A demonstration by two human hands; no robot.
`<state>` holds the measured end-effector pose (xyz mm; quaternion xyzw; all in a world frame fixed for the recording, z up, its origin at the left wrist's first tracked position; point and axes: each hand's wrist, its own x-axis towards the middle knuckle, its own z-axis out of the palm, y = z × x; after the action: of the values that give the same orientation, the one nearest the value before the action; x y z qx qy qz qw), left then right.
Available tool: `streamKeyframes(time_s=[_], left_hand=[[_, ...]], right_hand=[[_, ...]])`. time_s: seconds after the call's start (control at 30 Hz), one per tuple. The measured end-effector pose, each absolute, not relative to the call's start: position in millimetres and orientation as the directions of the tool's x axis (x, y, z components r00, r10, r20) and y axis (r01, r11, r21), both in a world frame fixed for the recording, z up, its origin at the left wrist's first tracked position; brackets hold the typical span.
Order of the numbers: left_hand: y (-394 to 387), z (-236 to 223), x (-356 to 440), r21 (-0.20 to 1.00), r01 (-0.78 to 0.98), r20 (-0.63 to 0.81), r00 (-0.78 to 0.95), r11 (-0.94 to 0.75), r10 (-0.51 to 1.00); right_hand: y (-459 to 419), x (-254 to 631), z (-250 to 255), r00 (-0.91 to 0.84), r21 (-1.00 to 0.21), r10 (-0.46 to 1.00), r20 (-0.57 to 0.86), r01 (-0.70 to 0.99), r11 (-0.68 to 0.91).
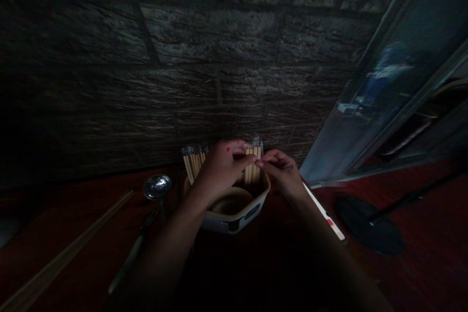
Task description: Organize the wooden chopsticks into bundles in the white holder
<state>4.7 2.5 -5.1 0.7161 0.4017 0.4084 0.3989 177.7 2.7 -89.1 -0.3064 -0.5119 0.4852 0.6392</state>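
Observation:
Both hands work at a bundle of wooden chopsticks point(250, 174) standing upright at the right back of a light-coloured container point(219, 224). My left hand point(227, 162) reaches over the container, its fingers pinched at the upper part of this bundle. From the right, my right hand point(282, 168) pinches the bundle's edge, thumb and fingertips close to the left thumb. Clear plastic wrapping point(257, 142) shows at the top of the sticks. A second group of chopsticks point(193, 162), with similar clear tops, leans at the container's left back, partly behind my left hand.
Left of the container lie a shiny metal ladle point(158, 186), a long utensil handle point(127, 261) and long pale sticks point(73, 251). A stone-block wall point(175, 78) rises behind. At right are a white strip point(325, 214), a round black base point(369, 224) and a glass panel point(373, 92).

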Motion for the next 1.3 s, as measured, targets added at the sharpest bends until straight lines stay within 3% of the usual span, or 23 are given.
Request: streamKeyframes(time_s=[1.3], left_hand=[[7.1, -7.5, 2.1, 0.937, 0.15, 0.236, 0.395, -0.315, 0.888]], right_hand=[[3.7, 175.1, -89.8, 0.011, -0.891, 0.935, 0.355, -0.299, 0.342]])
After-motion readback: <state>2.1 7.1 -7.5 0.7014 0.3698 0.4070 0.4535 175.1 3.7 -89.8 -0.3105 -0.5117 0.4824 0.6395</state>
